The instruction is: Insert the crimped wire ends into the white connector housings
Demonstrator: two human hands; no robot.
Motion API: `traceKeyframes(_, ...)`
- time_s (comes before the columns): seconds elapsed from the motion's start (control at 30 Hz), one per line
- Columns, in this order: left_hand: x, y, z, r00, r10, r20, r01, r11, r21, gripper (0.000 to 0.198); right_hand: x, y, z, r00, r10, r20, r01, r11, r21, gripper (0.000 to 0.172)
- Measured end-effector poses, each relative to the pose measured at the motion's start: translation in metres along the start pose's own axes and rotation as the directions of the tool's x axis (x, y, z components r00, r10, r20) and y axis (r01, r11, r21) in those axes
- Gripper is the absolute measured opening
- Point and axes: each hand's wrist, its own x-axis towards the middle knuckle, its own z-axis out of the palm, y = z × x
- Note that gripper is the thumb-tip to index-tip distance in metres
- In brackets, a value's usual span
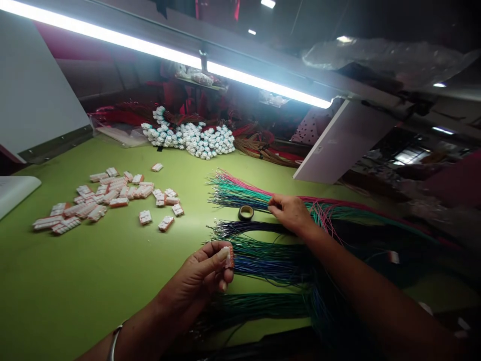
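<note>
Connectors (119, 202), white and orange, are lying scattered over the left of the green bench (112, 276). Centrally, the left hand (205, 271) is holding one connector block (230, 256), its grip narrow between thumb and fingers. Beyond, a tape roll (244, 219) is resting near pink, green and blue wires (244, 190), over which the right hand (291, 213) is hanging, fingers curled — whether its grip is holding a strand, the view isn't showing. The step is probably singling out a wire; the next move is likely calling for a light pinch, freeing one strand without tangling its neighbours.
</note>
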Motion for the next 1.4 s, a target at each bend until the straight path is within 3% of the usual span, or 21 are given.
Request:
traceKeyframes(0.13,-0.001,0.0,0.0,1.0,0.003,-0.015,-0.003,1.0,0.004,0.019,0.026,0.017,0.011,1.0,0.007,0.027,-0.002,0.984,-0.179,0.018)
traceKeyframes(0.27,-0.002,0.0,0.0,1.0,0.011,-0.02,-0.011,1.0,0.005,0.02,0.033,0.018,0.019,0.996,-0.01,0.083,0.029,0.97,-0.24,0.015)
traceKeyframes(0.43,-0.002,0.0,0.001,1.0,0.015,-0.025,-0.015,1.0,0.004,0.023,0.027,0.027,0.014,0.998,-0.061,0.023,0.064,0.982,-0.176,0.016)
traceKeyframes(0.57,-0.002,-0.001,0.001,1.0,0.008,-0.028,-0.008,1.0,0.01,0.023,0.021,0.027,0.008,0.992,-0.111,-0.052,0.111,0.994,-0.011,0.013)
traceKeyframes(0.77,-0.002,0.0,0.0,1.0,-0.011,-0.008,0.011,1.0,0.002,0.021,-0.004,-0.025,-0.003,0.963,-0.253,-0.093,0.269,0.92,0.284,0.017)
traceKeyframes(0.93,-0.002,0.0,-0.001,0.998,-0.042,0.051,0.043,0.999,-0.011,0.018,-0.035,-0.068,-0.015,0.897,-0.422,-0.132,0.421,0.723,0.548,0.012)
traceKeyframes(1.03,-0.001,-0.001,-0.004,0.994,-0.056,0.091,0.058,0.998,-0.018,0.017,-0.048,-0.074,-0.012,0.915,-0.397,-0.075,0.355,0.701,0.618,0.012)
traceKeyframes(1.23,0.0,-0.003,-0.005,0.991,-0.074,0.115,0.077,0.997,-0.028,0.012,-0.066,-0.072,-0.001,0.981,-0.16,0.106,0.023,0.646,0.763,0.011)
traceKeyframes(1.4,-0.002,-0.002,-0.003,0.99,-0.066,0.127,0.071,0.997,-0.028,0.008,-0.074,-0.071,-0.002,0.992,-0.06,0.109,-0.045,0.646,0.762,0.014)
